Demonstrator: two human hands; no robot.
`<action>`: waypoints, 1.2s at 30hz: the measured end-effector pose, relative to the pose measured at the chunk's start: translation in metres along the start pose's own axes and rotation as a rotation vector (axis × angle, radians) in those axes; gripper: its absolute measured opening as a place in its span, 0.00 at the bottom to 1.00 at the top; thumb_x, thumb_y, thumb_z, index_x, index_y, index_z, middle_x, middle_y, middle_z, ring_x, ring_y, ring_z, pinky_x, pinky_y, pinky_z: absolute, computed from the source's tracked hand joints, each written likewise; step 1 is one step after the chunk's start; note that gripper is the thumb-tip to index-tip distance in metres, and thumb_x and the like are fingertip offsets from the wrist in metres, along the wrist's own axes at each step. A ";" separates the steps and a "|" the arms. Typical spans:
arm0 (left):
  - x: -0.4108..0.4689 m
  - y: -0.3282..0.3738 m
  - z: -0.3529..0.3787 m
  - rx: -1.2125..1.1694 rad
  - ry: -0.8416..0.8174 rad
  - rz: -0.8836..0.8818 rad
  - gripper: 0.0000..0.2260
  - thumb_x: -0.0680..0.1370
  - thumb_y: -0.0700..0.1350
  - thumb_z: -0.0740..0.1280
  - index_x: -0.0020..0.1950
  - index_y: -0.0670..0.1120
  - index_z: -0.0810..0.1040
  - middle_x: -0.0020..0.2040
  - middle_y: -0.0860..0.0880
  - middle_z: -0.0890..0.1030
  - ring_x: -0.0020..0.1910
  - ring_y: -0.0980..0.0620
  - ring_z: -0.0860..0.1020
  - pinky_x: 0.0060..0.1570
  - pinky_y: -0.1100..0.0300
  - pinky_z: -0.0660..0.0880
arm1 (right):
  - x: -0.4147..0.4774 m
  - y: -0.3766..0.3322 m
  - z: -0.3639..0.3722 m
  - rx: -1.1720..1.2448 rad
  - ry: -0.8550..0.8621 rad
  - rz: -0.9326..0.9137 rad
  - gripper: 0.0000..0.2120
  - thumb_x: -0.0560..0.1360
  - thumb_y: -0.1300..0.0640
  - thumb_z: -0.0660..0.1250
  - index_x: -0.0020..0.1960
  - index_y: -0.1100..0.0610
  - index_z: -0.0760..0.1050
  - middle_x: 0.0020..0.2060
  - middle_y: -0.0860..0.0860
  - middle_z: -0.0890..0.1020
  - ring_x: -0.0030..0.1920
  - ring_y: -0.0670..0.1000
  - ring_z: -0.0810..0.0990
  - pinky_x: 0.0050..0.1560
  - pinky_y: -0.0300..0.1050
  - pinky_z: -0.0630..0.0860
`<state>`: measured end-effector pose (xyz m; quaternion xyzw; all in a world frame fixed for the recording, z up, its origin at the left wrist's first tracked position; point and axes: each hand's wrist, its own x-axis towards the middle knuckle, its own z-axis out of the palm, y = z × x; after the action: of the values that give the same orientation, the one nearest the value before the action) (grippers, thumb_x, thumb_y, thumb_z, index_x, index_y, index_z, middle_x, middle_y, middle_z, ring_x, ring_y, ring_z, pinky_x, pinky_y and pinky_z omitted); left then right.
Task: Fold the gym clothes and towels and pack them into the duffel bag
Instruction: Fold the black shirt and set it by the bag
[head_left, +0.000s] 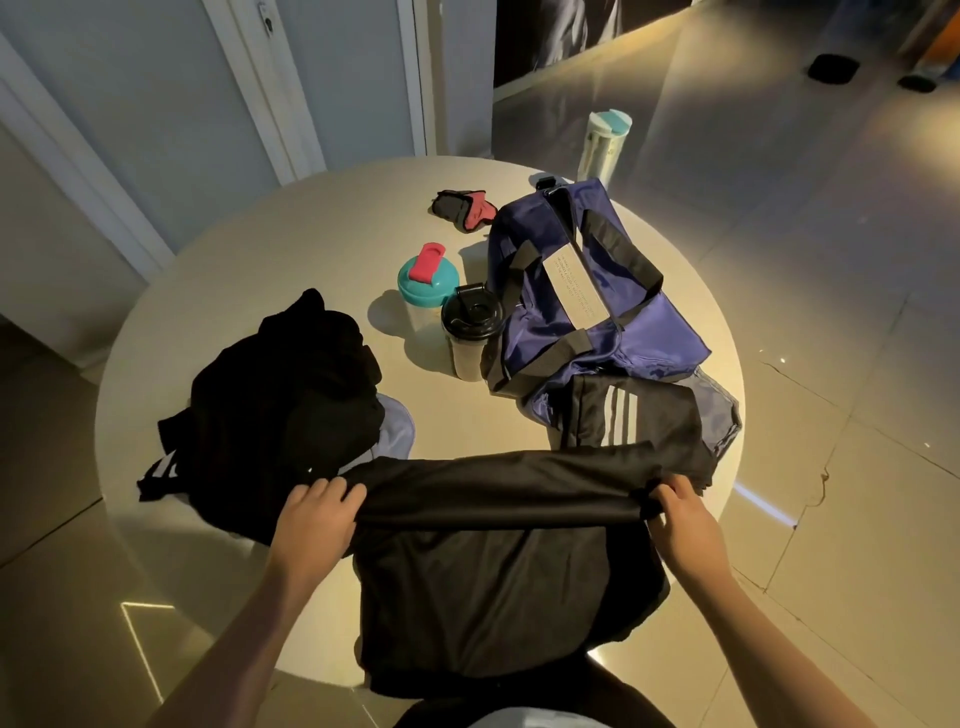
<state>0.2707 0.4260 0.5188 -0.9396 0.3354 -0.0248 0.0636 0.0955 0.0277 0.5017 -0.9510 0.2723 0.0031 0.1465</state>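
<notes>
A black garment (498, 561) lies at the near edge of the round table, its top edge folded over into a long band. My left hand (317, 512) grips the band's left end and my right hand (678, 512) pinches its right end. Behind it lies a folded black piece with white stripes (628, 415) on a bluish cloth. The blue duffel bag (576, 291) with black straps sits at the right of the table. A heap of black clothes (280, 410) lies at the left.
A shaker with a teal lid (427, 280) and a cup with a black lid (470, 327) stand mid-table beside the bag. Black and pink gloves (462, 208) lie at the back. A white bottle (605, 145) stands behind the bag. The beige table (322, 234) is round.
</notes>
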 end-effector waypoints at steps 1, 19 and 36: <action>-0.005 0.002 0.002 0.003 -0.033 -0.022 0.22 0.50 0.41 0.83 0.41 0.42 0.82 0.33 0.44 0.78 0.31 0.44 0.78 0.33 0.55 0.75 | -0.001 0.001 0.002 0.001 -0.037 0.007 0.08 0.76 0.61 0.63 0.55 0.59 0.76 0.58 0.54 0.74 0.49 0.57 0.77 0.40 0.42 0.71; -0.001 0.041 -0.022 -0.039 -0.143 -0.327 0.12 0.79 0.46 0.62 0.62 0.49 0.73 0.59 0.50 0.74 0.58 0.50 0.72 0.54 0.57 0.69 | 0.022 -0.013 -0.014 -0.134 0.010 -0.253 0.16 0.68 0.64 0.72 0.55 0.61 0.77 0.54 0.59 0.79 0.48 0.62 0.77 0.43 0.52 0.76; 0.042 0.029 -0.003 0.128 -0.375 -0.112 0.14 0.80 0.53 0.61 0.64 0.51 0.70 0.62 0.51 0.71 0.64 0.50 0.67 0.61 0.56 0.63 | 0.037 -0.018 -0.009 -0.300 -0.212 -0.243 0.15 0.78 0.57 0.60 0.64 0.52 0.72 0.58 0.51 0.77 0.59 0.54 0.72 0.59 0.46 0.64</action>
<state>0.2847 0.3772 0.5179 -0.9389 0.2628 0.1259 0.1831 0.1355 0.0207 0.5117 -0.9823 0.1353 0.1257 0.0305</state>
